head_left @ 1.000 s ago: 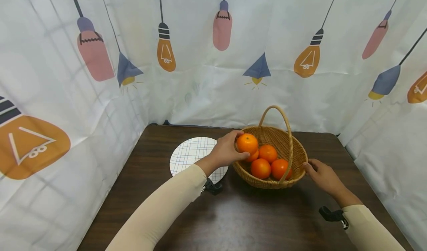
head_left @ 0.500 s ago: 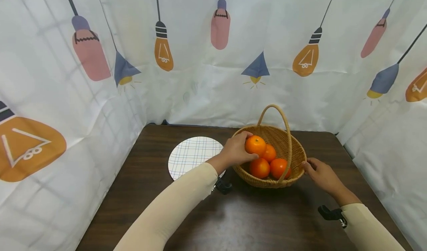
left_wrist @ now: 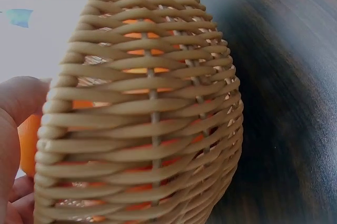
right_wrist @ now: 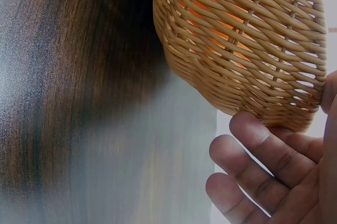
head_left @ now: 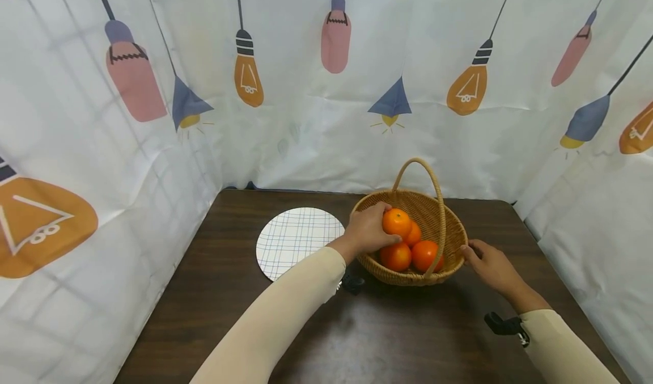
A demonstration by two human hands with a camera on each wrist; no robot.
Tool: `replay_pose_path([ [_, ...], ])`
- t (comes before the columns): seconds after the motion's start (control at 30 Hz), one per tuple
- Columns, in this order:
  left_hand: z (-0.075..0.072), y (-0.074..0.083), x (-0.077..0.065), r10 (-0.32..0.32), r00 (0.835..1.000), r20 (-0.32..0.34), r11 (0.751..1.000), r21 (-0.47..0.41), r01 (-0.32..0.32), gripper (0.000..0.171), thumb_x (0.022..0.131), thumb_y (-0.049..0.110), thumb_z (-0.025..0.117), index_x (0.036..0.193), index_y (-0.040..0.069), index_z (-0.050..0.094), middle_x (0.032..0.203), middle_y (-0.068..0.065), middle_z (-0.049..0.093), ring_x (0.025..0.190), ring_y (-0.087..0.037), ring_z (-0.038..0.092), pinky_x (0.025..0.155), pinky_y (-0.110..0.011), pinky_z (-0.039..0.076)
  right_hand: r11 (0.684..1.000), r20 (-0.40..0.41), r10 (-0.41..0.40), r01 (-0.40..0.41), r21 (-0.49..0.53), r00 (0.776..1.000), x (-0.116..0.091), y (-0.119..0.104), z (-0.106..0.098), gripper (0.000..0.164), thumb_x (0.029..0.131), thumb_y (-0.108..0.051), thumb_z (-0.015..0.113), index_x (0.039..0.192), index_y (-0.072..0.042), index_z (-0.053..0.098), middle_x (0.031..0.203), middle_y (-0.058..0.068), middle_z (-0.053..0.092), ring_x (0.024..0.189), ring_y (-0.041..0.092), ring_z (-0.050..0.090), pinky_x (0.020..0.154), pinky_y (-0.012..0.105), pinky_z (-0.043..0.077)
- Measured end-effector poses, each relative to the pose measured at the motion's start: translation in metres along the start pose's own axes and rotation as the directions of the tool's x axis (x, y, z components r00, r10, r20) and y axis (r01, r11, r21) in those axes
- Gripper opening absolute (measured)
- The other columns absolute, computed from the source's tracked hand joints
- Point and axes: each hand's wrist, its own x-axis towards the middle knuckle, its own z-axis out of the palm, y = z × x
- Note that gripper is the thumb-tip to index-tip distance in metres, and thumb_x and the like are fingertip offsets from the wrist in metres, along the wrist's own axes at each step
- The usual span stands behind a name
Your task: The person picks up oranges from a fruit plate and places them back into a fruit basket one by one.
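Observation:
A wicker basket [head_left: 398, 277] with an arched handle stands on the dark wooden table, several oranges [head_left: 395, 257] inside it. Reaching over its left rim, my left hand [head_left: 369, 229] grips one orange [head_left: 397, 222] between thumb and fingers, above the others. In the left wrist view the basket's woven wall [left_wrist: 152, 108] hides most of that orange. On the opposite side, my right hand [head_left: 492, 265] pinches the basket's right rim with thumb and forefinger. The right wrist view shows the other fingers [right_wrist: 247, 166] below the rim, one touching the weave.
A round white plate [head_left: 291, 236] with a blue grid pattern lies left of the basket, partly behind my left forearm. White curtains [head_left: 306, 140] printed with lamps surround the table [head_left: 229, 310] at the back and sides.
My left hand has moved to the right and slightly down with the orange, from the basket's left edge to further inside it. My right hand stays on the rim.

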Motion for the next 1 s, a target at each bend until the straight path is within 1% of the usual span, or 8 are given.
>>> replay_pose_path([
  [0.2,0.008,0.004,0.004,0.007,1.0,0.005,0.999,0.038,-0.007,0.072,0.084,0.05,0.078,0.14,0.014,0.053,0.126,0.003,0.066,0.108,-0.015,0.063,0.095,-0.041,0.039,1.0,-0.004,0.005,-0.005,-0.008,1.0,0.001,0.002,0.0,0.065,0.11,-0.045,0.042,0.145,0.01,0.044,0.126,0.032,0.062,0.102,0.04,0.069,0.079,0.056,0.056],
  [0.37,0.012,0.007,0.006,0.013,1.0,0.011,0.997,0.07,-0.013,0.071,0.085,0.052,0.077,0.14,0.014,0.052,0.124,0.002,0.067,0.107,-0.014,0.063,0.097,-0.04,0.038,1.0,-0.007,0.003,-0.003,-0.018,1.0,0.002,0.004,0.0,0.064,0.11,-0.045,0.041,0.143,0.009,0.047,0.121,0.028,0.066,0.1,0.037,0.07,0.078,0.055,0.056],
  [0.5,0.014,0.01,0.006,0.014,1.0,0.015,0.994,0.104,-0.016,0.074,0.087,0.054,0.074,0.144,0.013,0.051,0.127,0.0,0.068,0.108,-0.016,0.064,0.1,-0.04,0.04,1.0,-0.009,0.002,-0.002,-0.014,1.0,0.002,0.004,0.001,0.062,0.11,-0.044,0.042,0.142,0.008,0.048,0.119,0.026,0.067,0.099,0.036,0.07,0.077,0.054,0.057],
  [0.63,0.014,0.011,0.005,0.003,1.0,0.026,0.99,0.141,-0.007,0.076,0.089,0.055,0.072,0.147,0.012,0.049,0.129,-0.001,0.067,0.109,-0.017,0.064,0.101,-0.039,0.041,1.0,-0.007,-0.002,0.002,-0.004,1.0,0.002,0.002,0.001,0.063,0.11,-0.044,0.043,0.143,0.009,0.047,0.12,0.028,0.066,0.1,0.037,0.07,0.077,0.054,0.057],
  [0.77,0.013,0.011,0.003,-0.001,1.0,0.026,0.986,0.165,-0.003,0.076,0.089,0.056,0.072,0.147,0.013,0.049,0.129,0.0,0.067,0.109,-0.017,0.064,0.101,-0.04,0.041,1.0,-0.003,0.001,-0.001,-0.005,1.0,0.003,0.003,0.001,0.064,0.11,-0.045,0.042,0.144,0.009,0.046,0.121,0.028,0.066,0.1,0.037,0.071,0.077,0.053,0.057],
  [0.9,0.01,0.011,0.001,0.019,1.0,0.024,0.984,0.179,-0.023,0.076,0.088,0.056,0.073,0.146,0.013,0.051,0.129,-0.001,0.067,0.109,-0.018,0.064,0.101,-0.042,0.042,1.0,0.001,0.003,-0.003,-0.013,1.0,0.003,0.005,0.001,0.065,0.11,-0.045,0.04,0.144,0.01,0.045,0.12,0.029,0.066,0.1,0.037,0.07,0.077,0.054,0.057],
  [1.0,0.007,0.009,-0.002,0.043,0.999,0.012,0.985,0.168,-0.044,0.074,0.089,0.054,0.073,0.145,0.012,0.052,0.132,-0.001,0.066,0.113,-0.018,0.063,0.102,-0.043,0.042,1.0,0.0,0.005,-0.005,-0.018,1.0,0.003,0.006,0.001,0.066,0.11,-0.046,0.04,0.145,0.01,0.044,0.122,0.03,0.065,0.1,0.038,0.07,0.079,0.056,0.056],
])
